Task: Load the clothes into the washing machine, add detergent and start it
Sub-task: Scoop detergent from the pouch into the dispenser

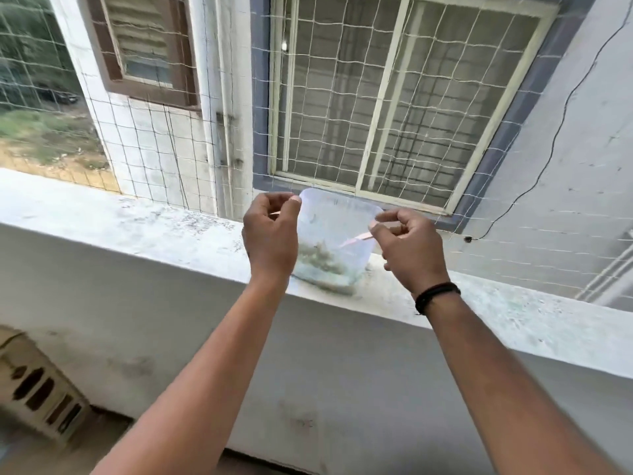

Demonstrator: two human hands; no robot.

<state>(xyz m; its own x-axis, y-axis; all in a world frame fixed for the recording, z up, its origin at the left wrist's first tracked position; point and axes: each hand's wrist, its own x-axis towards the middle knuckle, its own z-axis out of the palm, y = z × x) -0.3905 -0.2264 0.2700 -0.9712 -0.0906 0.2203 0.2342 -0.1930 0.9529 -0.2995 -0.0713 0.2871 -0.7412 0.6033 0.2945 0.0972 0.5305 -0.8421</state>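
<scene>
A clear plastic bag (330, 240) with greenish-blue detergent powder at its bottom stands on the white parapet ledge (144, 231). A pink spoon or scoop (358, 238) shows through the plastic inside it. My left hand (272, 234) pinches the bag's upper left corner between thumb and fingers. My right hand (407, 250), with a black band on the wrist, pinches the upper right edge. No washing machine or clothes appear in this view.
A string net (342, 108) spans the opening above the ledge, with a barred window and tiled wall beyond. A beige crate with slotted holes (41, 385) sits at the lower left by the parapet wall. A black cable (561, 132) hangs at the right.
</scene>
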